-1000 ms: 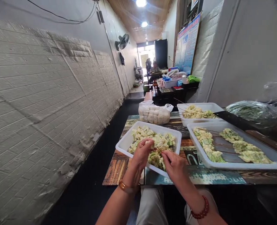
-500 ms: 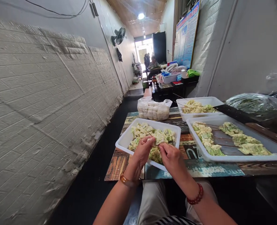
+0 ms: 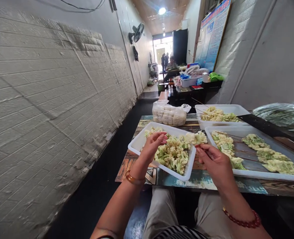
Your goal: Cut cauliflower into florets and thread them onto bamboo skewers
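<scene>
My right hand pinches the end of a skewer threaded with pale cauliflower florets, held between two white trays. Over the left part of the near white tray hovers my left hand, fingers apart and holding nothing visible. Loose cauliflower pieces lie heaped in that tray beneath it. To the right, a larger white tray contains finished-looking cauliflower skewers laid in two rows, their thin sticks toward the middle.
Behind the near tray sits a plastic bag of pale round items. Another white tray with skewered cauliflower stands farther back. A large dark knife lies across the right tray's far edge, near plastic-wrapped greens. A brick-patterned wall runs along the left.
My hands have parted. The right one has moved right with the cauliflower skewer, out past the tray's edge; the left has let go and opened. The view has turned slightly left.
</scene>
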A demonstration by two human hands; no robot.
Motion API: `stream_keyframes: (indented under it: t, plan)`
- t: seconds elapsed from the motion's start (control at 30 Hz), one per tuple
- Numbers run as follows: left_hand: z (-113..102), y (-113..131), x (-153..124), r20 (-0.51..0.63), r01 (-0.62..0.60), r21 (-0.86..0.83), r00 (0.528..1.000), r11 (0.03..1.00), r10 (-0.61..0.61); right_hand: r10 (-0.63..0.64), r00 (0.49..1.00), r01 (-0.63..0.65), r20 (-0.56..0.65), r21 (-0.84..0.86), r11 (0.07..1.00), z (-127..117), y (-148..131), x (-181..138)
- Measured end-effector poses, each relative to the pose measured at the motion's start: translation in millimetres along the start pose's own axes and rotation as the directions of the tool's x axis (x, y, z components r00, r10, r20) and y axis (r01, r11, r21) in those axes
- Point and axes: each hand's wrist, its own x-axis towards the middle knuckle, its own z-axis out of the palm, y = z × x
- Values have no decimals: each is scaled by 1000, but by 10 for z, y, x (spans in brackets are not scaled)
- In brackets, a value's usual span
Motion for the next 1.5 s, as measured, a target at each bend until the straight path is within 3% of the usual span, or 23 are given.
stream_keyframes:
  t: [0.17,0.27,0.37,0.7,0.83,0.93,1.03,1.13,1.2,1.33,1.5]
  plan:
    - [-22,-188,192,48,-59,297,998,953,47,152,981,-179,117,269,946,126,-60,-78]
    - [-68,-243,320,114,-177,590,984,788,136,204,962,-257,184,342,904,188,-49,-43]
    - [-48,-260,436,221,-260,759,965,597,139,216,945,-306,244,429,850,240,-3,20]
    - [146,-431,711,376,-376,844,923,382,77,214,946,-310,244,477,823,304,172,131]
    - [95,-439,744,327,-344,845,938,410,115,250,937,-343,244,506,791,284,203,154]
    - [46,-407,732,284,-317,787,948,529,145,266,935,-353,236,537,766,286,210,153]
    - [8,-363,671,195,-221,660,973,718,120,269,932,-359,241,534,765,288,202,141]
    - [7,-308,549,71,-46,398,997,916,19,272,925,-374,266,509,775,291,181,118]
    - [27,-266,440,39,64,155,997,986,-71,276,921,-381,276,489,785,297,165,100]
    - [73,-204,227,118,223,-211,972,952,-202,260,930,-353,262,429,832,319,132,67]
    - [90,-212,88,170,288,-387,956,876,-239,248,916,-362,315,380,851,354,82,32]
